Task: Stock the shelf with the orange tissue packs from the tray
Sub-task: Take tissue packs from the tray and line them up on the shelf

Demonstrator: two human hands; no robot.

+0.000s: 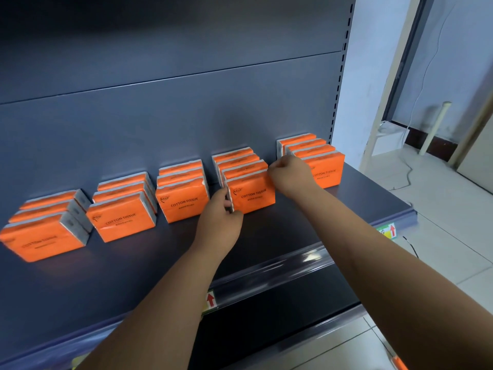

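Five rows of orange plastic-wrapped tissue packs (pixel 122 217) stood upright on the dark grey metal shelf (pixel 293 231), each row running front to back. At the fourth row from the left, the left hand (pixel 220 214) gripped the front pack (pixel 252 194) at its lower left edge with curled fingers. The right hand (pixel 289 173) pinched its upper right corner.

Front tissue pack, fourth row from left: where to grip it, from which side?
Pinch the front tissue pack by its two short ends, coming from the front. It stands on edge, backed by another pack; gaps to neighbouring rows leave both ends reachable.
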